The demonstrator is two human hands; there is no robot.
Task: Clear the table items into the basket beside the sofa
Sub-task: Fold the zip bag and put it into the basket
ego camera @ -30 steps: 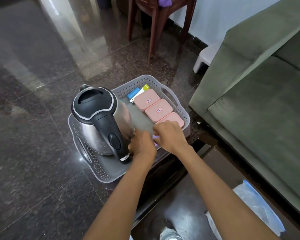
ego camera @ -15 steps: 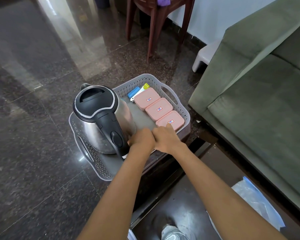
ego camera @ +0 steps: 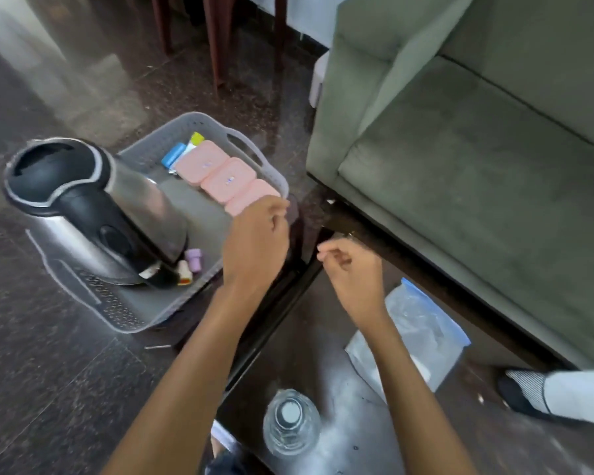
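A grey plastic basket point(ego camera: 199, 123) stands on the floor left of the green sofa point(ego camera: 477, 159). In it are a steel kettle with a black lid and handle point(ego camera: 93, 214), three pink boxes point(ego camera: 227, 178), a blue tube point(ego camera: 172, 156), and two small caps, one purple point(ego camera: 195, 259) and one pale point(ego camera: 184, 271). My left hand point(ego camera: 254, 241) hovers over the basket's right rim with loosely curled fingers and holds nothing. My right hand point(ego camera: 350, 272) hangs above the dark table point(ego camera: 323, 344), fingers loosely curled, also with nothing in it. A clear bottle point(ego camera: 290, 419) and a zip bag point(ego camera: 412, 334) lie on the table.
Wooden chair legs point(ego camera: 216, 39) stand behind the basket on the dark polished floor. A white stool point(ego camera: 318, 80) sits beside the sofa arm. A striped sleeve and dark shoe of another person point(ego camera: 535, 392) show at the lower right.
Both hands have drawn back out of the basket toward the table and separated. The small purple and pale caps now lie by the kettle's base. The camera has tilted down and right.
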